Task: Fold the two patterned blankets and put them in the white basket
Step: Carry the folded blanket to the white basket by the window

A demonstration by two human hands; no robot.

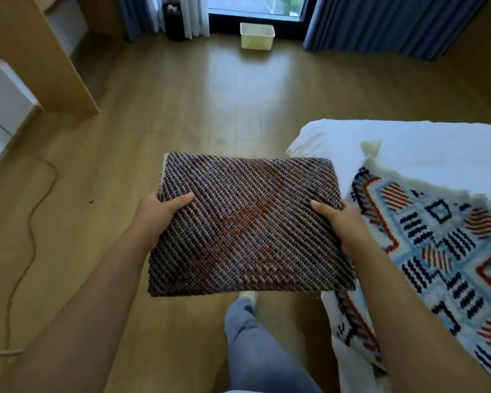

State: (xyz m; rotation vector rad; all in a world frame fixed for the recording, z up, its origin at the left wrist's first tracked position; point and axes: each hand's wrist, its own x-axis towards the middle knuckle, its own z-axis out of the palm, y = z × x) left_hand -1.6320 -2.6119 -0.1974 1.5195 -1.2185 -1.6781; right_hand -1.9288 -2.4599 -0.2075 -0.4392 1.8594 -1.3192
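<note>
A folded brown blanket [247, 225] with orange zigzag marks is held flat in front of me, above the wooden floor. My left hand [159, 214] grips its left edge and my right hand [343, 222] grips its right edge, thumbs on top. A second blanket [442, 251], light blue with navy and red patterns, lies spread unfolded on the white bed [425, 140] at the right. The white basket [257, 35] stands on the floor far ahead, by the window, and looks empty from here.
A wooden desk or shelf unit [54, 58] stands at the left. A thin cable [31, 222] snakes over the floor on the left. Dark blue curtains [380, 24] hang beside the window, with a black bag [173, 21] near them. My leg in grey trousers [253, 344] is below.
</note>
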